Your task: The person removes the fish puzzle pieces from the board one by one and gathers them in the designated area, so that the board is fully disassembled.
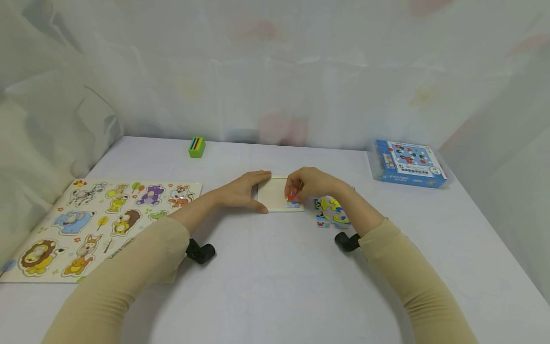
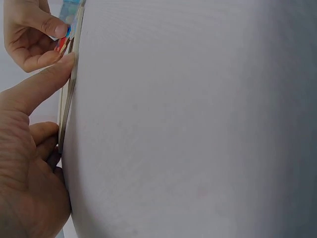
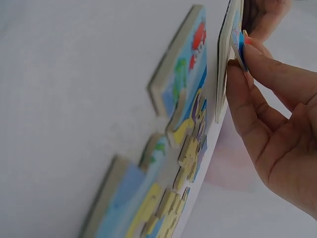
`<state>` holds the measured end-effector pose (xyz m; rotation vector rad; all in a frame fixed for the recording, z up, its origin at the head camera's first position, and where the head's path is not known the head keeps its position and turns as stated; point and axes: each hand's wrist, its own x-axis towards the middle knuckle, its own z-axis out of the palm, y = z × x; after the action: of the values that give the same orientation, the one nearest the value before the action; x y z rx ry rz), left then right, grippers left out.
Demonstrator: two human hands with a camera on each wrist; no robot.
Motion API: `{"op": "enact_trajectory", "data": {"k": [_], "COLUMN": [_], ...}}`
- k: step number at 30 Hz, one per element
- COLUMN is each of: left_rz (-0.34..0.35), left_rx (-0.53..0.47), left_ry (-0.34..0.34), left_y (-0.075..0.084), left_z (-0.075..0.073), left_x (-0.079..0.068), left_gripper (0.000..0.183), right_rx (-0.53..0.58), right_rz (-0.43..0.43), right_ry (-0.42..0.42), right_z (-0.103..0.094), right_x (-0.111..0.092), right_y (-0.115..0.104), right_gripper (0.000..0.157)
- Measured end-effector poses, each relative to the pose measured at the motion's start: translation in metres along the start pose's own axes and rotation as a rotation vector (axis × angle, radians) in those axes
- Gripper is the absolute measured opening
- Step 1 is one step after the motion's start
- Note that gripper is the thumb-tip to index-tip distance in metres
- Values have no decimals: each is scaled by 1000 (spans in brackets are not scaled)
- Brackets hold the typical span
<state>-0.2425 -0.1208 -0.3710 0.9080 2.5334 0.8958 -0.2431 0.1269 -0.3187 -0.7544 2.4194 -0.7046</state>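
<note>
A small pale wooden puzzle tray (image 1: 275, 193) lies on the white table in front of me. My left hand (image 1: 242, 191) holds it at the left end, thumb at the near edge and index finger at the far edge. Above the tray's right side, my right hand (image 1: 311, 184) pinches a red and blue puzzle piece (image 3: 241, 49) between thumb and fingers. Blue printing (image 1: 293, 204) shows at the tray's near right corner, just below those fingertips. Several loose blue and yellow puzzle pieces (image 1: 323, 215) lie right of the tray, partly hidden by my right forearm.
A large animal puzzle board (image 1: 100, 222) lies at left, partly under my left sleeve. Behind it stands a green block with coloured stripes (image 1: 196, 147). A blue box (image 1: 410, 164) sits at the back right. Black wrist devices (image 1: 200, 252) hang below both wrists.
</note>
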Motion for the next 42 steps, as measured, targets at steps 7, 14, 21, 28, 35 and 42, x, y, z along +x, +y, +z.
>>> {"op": "enact_trajectory", "data": {"k": [7, 14, 21, 28, 35, 42], "left_rz": [-7, -16, -13, -12, -14, -14], "left_rx": [14, 24, 25, 35, 29, 24], "left_ry": [2, -2, -2, 0, -2, -3], "left_y": [0, -1, 0, -1, -1, 1], "left_z": [0, 0, 0, 0, 0, 0], "left_x": [0, -1, 0, -1, 0, -1], "left_gripper": [104, 104, 104, 104, 104, 104], "right_rx": [8, 10, -4, 31, 75, 116], "right_rz": [16, 25, 34, 23, 29, 45], "right_ry": [-4, -14, -12, -16, -9, -13], "right_z": [-3, -6, -10, -15, -20, -23], "right_x": [-1, -3, -8, -14, -22, -31], "right_y": [1, 2, 1, 5, 12, 26], "right_gripper": [21, 20, 21, 24, 22, 22]}}
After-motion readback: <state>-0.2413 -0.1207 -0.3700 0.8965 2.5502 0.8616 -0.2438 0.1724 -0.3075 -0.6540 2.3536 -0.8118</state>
